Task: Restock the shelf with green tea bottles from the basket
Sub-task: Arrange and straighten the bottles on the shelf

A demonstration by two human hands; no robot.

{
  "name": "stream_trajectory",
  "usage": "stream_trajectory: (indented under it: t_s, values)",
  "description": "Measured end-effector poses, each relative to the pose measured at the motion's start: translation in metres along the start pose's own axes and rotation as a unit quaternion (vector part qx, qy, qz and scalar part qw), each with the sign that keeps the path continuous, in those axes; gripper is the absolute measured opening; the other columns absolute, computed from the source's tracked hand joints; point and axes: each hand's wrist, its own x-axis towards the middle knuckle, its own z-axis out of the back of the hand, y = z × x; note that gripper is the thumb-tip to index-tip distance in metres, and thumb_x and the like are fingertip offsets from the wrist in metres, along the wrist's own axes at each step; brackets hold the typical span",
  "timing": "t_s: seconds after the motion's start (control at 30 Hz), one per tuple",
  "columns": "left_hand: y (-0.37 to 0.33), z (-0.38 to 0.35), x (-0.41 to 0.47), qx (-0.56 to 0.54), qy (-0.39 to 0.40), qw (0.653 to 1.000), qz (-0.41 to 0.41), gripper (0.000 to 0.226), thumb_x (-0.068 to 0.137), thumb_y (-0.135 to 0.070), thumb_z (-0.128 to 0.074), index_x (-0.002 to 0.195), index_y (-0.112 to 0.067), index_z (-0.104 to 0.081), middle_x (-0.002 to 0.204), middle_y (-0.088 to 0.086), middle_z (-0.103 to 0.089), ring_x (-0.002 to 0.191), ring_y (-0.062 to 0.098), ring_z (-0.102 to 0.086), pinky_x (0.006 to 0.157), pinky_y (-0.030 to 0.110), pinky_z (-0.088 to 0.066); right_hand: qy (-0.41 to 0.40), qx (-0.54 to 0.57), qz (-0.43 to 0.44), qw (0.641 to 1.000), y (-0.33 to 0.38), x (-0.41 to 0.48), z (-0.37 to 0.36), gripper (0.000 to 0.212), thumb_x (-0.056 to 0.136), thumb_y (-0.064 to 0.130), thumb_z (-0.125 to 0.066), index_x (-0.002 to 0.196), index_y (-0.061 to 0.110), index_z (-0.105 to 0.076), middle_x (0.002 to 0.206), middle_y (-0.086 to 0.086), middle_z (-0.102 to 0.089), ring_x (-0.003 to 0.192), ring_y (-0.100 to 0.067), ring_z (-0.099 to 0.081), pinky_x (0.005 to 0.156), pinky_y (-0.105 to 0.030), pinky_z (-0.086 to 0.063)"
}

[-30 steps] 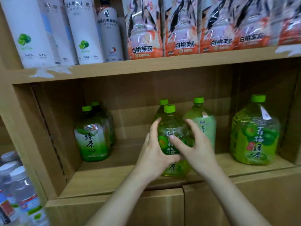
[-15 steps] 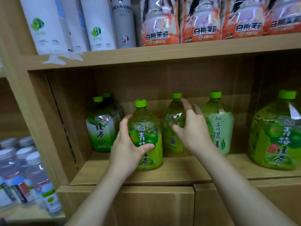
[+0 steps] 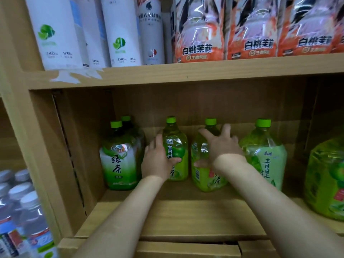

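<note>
Wooden shelf (image 3: 186, 216), middle compartment: five green-capped tea bottles toward the back wall, upright. Left end: green tea bottle (image 3: 119, 162) with a second bottle (image 3: 128, 123) right behind it. Centre: green plum tea bottle (image 3: 176, 146), gripped at its left side by the left hand (image 3: 158, 161), thumb across the label. Just beside it: another green tea bottle (image 3: 202, 164), right hand (image 3: 221, 146) laid on it, fingers spread, not closed. Right of that: pale-labelled tea bottle (image 3: 268, 159). Right edge: large green jug (image 3: 325, 179).
</note>
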Motion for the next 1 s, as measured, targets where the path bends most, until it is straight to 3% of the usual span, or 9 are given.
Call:
stream_trajectory:
  t_s: [0.23,0.53,0.67,0.73,0.83,1.0]
  values:
    - [0.003,-0.023,0.027,-0.009,0.005,1.0,0.029,0.104,0.07,-0.038,-0.079,0.149,-0.024,-0.013,0.141,0.011,-0.043,0.127,0.032,-0.043,0.096,0.042,-0.043,0.004,0.051,0.014,0.999,-0.014,0.0,0.0,0.096,0.073,0.04,-0.078,0.141,0.052,-0.011,0.144,-0.01,-0.017,0.129,-0.042,-0.035,0.102,-0.045,-0.04]
    - [-0.002,-0.025,0.026,0.004,0.022,0.999,0.042,0.101,0.078,-0.032,-0.074,0.15,-0.019,-0.004,0.146,0.017,-0.031,0.134,0.035,-0.031,0.106,0.042,-0.033,-0.115,0.078,-0.003,0.99,-0.005,0.015,-0.035,0.08,0.076,0.041,-0.074,0.137,0.028,-0.024,0.137,-0.014,-0.033,0.123,-0.037,-0.041,0.088,-0.044,-0.046]
    - [-0.013,-0.02,-0.003,0.066,-0.027,0.996,-0.049,0.08,0.084,-0.021,-0.065,0.148,-0.026,-0.017,0.151,0.013,-0.023,0.138,0.032,-0.018,0.111,0.039,-0.024,-0.12,0.095,-0.008,0.988,-0.007,0.03,-0.044,0.078,0.078,0.04,-0.072,0.138,0.026,-0.024,0.143,-0.015,-0.029,0.128,-0.038,-0.037,0.094,-0.046,-0.044]
    - [-0.026,-0.023,-0.019,0.074,0.023,0.991,-0.107,0.071,0.087,-0.011,-0.055,0.146,-0.037,-0.023,0.156,0.005,-0.012,0.142,0.027,-0.009,0.113,0.036,-0.021,-0.111,0.101,-0.001,0.989,-0.008,0.037,-0.046,0.076,0.082,0.029,-0.069,0.141,0.025,-0.022,0.148,-0.017,-0.024,0.131,-0.039,-0.034,0.099,-0.047,-0.042]
    - [-0.035,-0.038,-0.027,0.139,0.112,0.974,-0.138,0.076,0.086,-0.003,-0.052,0.146,-0.038,-0.022,0.158,-0.003,0.002,0.144,0.024,0.001,0.114,0.039,-0.019,-0.074,0.051,0.031,0.995,-0.007,0.04,-0.047,0.068,0.089,0.006,-0.052,0.144,0.024,-0.017,0.152,-0.023,-0.014,0.137,-0.043,-0.025,0.104,-0.047,-0.039]
    - [-0.028,-0.046,-0.025,0.209,0.142,0.96,-0.121,0.088,0.084,-0.005,-0.057,0.149,-0.034,-0.006,0.158,-0.006,0.007,0.144,0.025,0.003,0.113,0.045,-0.02,-0.021,0.013,0.058,0.998,-0.012,0.039,-0.04,0.07,0.087,0.002,-0.05,0.145,0.022,-0.016,0.153,-0.025,-0.01,0.139,-0.044,-0.021,0.108,-0.045,-0.033]
